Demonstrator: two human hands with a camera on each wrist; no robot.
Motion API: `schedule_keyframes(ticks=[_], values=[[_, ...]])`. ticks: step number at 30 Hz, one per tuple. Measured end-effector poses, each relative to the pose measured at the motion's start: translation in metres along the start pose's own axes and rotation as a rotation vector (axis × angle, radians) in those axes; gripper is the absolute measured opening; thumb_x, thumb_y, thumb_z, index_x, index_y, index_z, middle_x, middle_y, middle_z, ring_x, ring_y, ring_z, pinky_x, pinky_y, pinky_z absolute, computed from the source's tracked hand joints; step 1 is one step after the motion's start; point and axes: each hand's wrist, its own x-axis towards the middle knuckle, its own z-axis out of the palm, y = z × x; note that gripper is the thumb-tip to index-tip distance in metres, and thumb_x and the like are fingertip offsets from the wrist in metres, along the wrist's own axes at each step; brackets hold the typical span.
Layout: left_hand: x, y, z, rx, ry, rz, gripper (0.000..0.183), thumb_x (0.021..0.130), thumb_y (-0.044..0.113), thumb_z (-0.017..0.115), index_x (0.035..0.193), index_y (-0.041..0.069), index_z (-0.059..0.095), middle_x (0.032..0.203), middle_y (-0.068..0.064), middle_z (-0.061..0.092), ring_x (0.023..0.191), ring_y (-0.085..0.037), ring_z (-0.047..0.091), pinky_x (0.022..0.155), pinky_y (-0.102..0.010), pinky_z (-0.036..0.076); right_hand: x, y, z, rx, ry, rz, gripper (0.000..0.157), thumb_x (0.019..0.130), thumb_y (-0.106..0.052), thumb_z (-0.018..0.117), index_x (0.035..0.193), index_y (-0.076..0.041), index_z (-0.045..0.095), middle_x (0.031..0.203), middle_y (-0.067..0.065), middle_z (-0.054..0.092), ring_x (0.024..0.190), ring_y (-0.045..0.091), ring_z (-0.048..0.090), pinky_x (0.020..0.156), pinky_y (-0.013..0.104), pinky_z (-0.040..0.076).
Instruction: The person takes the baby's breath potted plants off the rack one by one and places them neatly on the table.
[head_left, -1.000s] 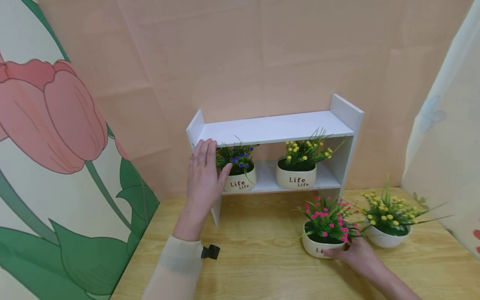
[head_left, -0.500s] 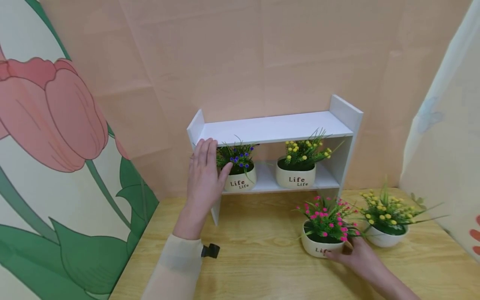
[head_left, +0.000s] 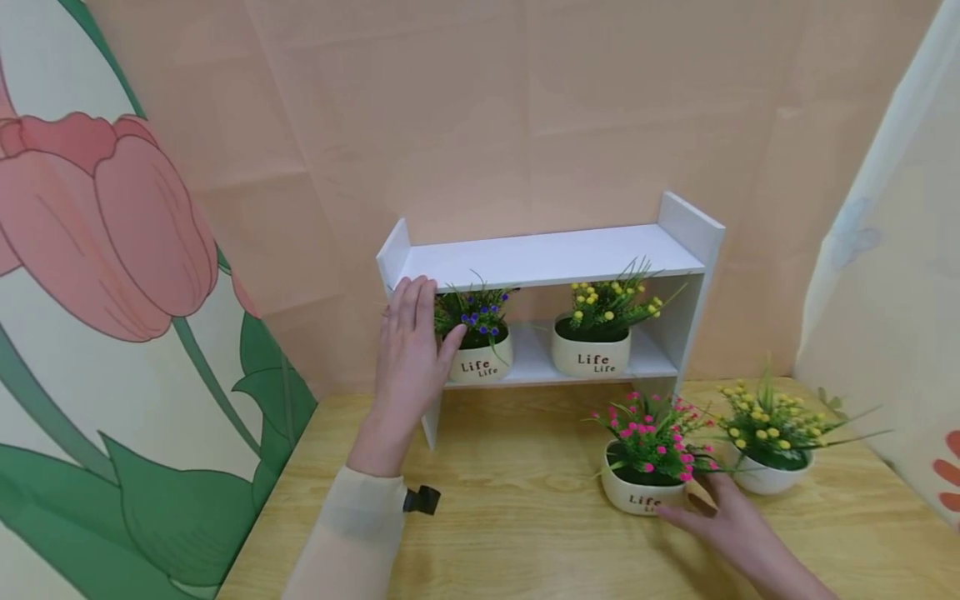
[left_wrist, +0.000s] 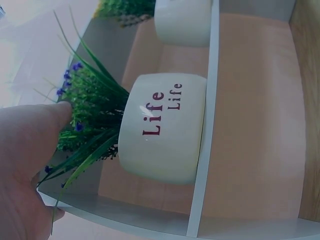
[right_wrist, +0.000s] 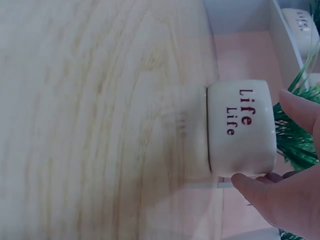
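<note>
My left hand (head_left: 408, 354) lies with straight fingers against the front left corner of the white shelf (head_left: 540, 254); its thumb sticks out over a blue-flowered potted plant (head_left: 482, 362) on the lower board. In the left wrist view the fingertips reach behind the side panel (left_wrist: 125, 222). At front right, my right hand (head_left: 727, 521) is beside a pink-flowered potted plant (head_left: 637, 492), standing upright on the table. Its fingers are loosely spread at the pot's right end. In the right wrist view the thumb (right_wrist: 297, 107) is by the green leaves and the fingertips are right at the pot's (right_wrist: 242, 130) lower corner.
A yellow-flowered pot (head_left: 592, 354) stands on the lower board's right half. Another yellow-flowered pot (head_left: 772, 475) sits on the table (head_left: 510, 500) right of the pink one, close behind my right hand. A pink-covered wall (head_left: 480, 125) rises behind the shelf.
My right hand has eased slightly rightward on the pink-flowered pot, its thumb uncovering more of the lettering. My left hand keeps its place on the shelf.
</note>
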Motion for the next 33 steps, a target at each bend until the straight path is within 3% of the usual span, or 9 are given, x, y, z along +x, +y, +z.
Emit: schedule_keyframes(ticks=[4, 7, 10, 18, 27, 33], values=[[0.000, 0.000, 0.000, -0.001, -0.003, -0.002, 0.078, 0.112, 0.043, 0.065, 0.170, 0.005, 0.029, 0.174, -0.016, 0.031, 0.169, -0.033, 0.012, 0.135, -0.054, 0.016, -0.008, -0.003, -0.001, -0.051, 0.017, -0.041, 0.101, 0.102, -0.018, 0.082, 0.167, 0.015, 0.013, 0.169, 0.046, 0.018, 0.149, 0.069, 0.030, 0.109, 0.053, 0.050], [-0.001, 0.000, 0.001, -0.001, -0.006, -0.004, 0.078, 0.112, 0.043, 0.065, 0.170, 0.004, 0.029, 0.175, -0.016, 0.030, 0.169, -0.033, 0.011, 0.135, -0.055, 0.016, -0.014, -0.004, -0.002, -0.078, 0.027, -0.058, 0.097, 0.103, -0.018, 0.082, 0.164, 0.018, 0.017, 0.167, 0.047, 0.021, 0.148, 0.067, 0.035, 0.103, 0.039, 0.059], [-0.001, -0.001, 0.001, -0.003, -0.007, -0.005, 0.078, 0.112, 0.043, 0.065, 0.170, 0.004, 0.028, 0.175, -0.016, 0.030, 0.169, -0.033, 0.011, 0.135, -0.055, 0.016, -0.018, -0.008, -0.004, -0.063, 0.021, -0.050, 0.100, 0.106, -0.019, 0.078, 0.166, 0.019, 0.009, 0.167, 0.049, 0.017, 0.146, 0.067, 0.037, 0.096, 0.025, 0.060], [-0.001, -0.001, 0.001, -0.002, -0.004, -0.002, 0.078, 0.113, 0.042, 0.064, 0.170, 0.004, 0.028, 0.175, -0.016, 0.030, 0.169, -0.033, 0.010, 0.135, -0.056, 0.016, -0.026, -0.022, -0.008, -0.001, 0.022, -0.073, 0.105, 0.108, -0.016, 0.075, 0.174, 0.002, -0.004, 0.171, 0.046, 0.008, 0.148, 0.072, 0.027, 0.092, 0.010, 0.052], [0.000, 0.000, 0.000, 0.002, -0.011, -0.008, 0.078, 0.113, 0.043, 0.064, 0.170, 0.005, 0.027, 0.175, -0.015, 0.029, 0.169, -0.033, 0.010, 0.136, -0.054, 0.014, -0.031, -0.035, -0.009, -0.066, 0.083, -0.188, 0.106, 0.103, -0.014, 0.080, 0.175, 0.002, 0.003, 0.172, 0.042, 0.019, 0.145, 0.070, 0.034, 0.094, 0.001, 0.041], [0.000, 0.000, 0.000, 0.003, -0.008, -0.006, 0.078, 0.113, 0.042, 0.064, 0.170, 0.004, 0.028, 0.175, -0.016, 0.029, 0.169, -0.034, 0.011, 0.136, -0.054, 0.014, -0.032, -0.043, -0.010, -0.152, 0.157, -0.301, 0.109, 0.098, -0.010, 0.085, 0.178, -0.009, 0.010, 0.173, 0.037, 0.021, 0.143, 0.068, 0.036, 0.103, -0.002, 0.029]])
